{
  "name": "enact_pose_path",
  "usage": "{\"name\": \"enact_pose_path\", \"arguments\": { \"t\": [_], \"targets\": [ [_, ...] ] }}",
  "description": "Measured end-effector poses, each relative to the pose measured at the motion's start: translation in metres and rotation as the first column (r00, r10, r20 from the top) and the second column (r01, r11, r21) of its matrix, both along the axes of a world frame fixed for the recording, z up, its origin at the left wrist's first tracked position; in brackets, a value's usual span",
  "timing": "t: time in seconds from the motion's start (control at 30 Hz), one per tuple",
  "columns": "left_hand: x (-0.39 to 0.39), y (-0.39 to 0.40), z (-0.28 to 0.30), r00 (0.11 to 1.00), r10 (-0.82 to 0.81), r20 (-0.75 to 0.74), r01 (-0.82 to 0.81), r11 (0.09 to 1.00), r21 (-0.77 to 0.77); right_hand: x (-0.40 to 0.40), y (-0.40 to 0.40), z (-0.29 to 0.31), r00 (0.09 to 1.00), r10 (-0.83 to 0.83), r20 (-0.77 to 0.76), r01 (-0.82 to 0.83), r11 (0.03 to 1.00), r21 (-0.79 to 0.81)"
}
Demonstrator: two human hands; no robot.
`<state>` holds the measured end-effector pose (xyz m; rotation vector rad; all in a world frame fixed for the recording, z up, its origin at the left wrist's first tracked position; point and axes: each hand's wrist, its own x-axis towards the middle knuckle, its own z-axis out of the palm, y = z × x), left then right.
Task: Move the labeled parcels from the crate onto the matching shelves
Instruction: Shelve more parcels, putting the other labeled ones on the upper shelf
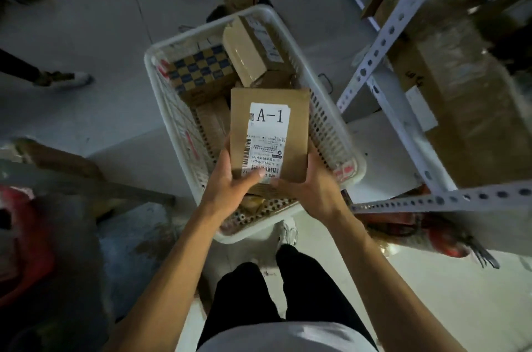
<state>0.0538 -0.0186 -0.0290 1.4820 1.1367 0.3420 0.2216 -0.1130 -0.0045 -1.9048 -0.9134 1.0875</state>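
A flat brown parcel [296, 133] with a white label reading A-1 is held above the white plastic crate [331, 127]. My left hand [230, 179] grips its near left corner, thumb on the label. My right hand [313, 182] holds the near right corner from below. Inside the crate lie a blue-and-tan checkered parcel [201, 69], a tilted plain cardboard box [250, 49] and more brown parcels beneath.
A white perforated metal shelf rack [383, 43] stands to the right, with cardboard boxes [460, 110] on its lower shelf. Red items [20, 251] sit at the left. Another person's shoe [72, 79] is on the floor at the left. My own legs are below.
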Motion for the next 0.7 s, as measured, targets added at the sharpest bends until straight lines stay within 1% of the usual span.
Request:
{"name": "enact_pose_path", "arguments": {
  "t": [0.1, 0.2, 0.33, 0.57, 0.63, 0.7],
  "targets": [
    [-0.027, -0.019, 0.011, 0.998, -0.048, -0.029, 0.049, 0.999, 0.023, -0.031, -0.028, 0.007, 0.999, -0.052, 0.014, 0.052, 0.998, 0.036],
    [-0.050, -0.034, 0.019, 0.990, -0.132, -0.052, 0.135, 0.989, 0.057, -0.058, -0.060, 0.012, 0.994, -0.109, 0.013, 0.108, 0.990, 0.092],
    [-0.063, -0.056, 0.039, 0.963, -0.244, -0.110, 0.256, 0.960, 0.112, -0.082, -0.099, 0.025, 0.978, -0.208, 0.000, 0.206, 0.972, 0.112],
    [-0.047, -0.118, 0.069, 0.890, -0.449, -0.074, 0.455, 0.878, 0.149, -0.086, -0.185, 0.048, 0.915, -0.403, 0.017, 0.398, 0.908, 0.130],
    [-0.032, -0.139, 0.073, 0.860, -0.505, -0.075, 0.510, 0.841, 0.180, -0.085, -0.215, 0.052, 0.886, -0.464, 0.026, 0.457, 0.879, 0.135],
    [-0.014, -0.164, 0.078, 0.822, -0.567, -0.060, 0.568, 0.804, 0.178, -0.084, -0.247, 0.055, 0.847, -0.531, 0.021, 0.522, 0.840, 0.146]
  ]
}}
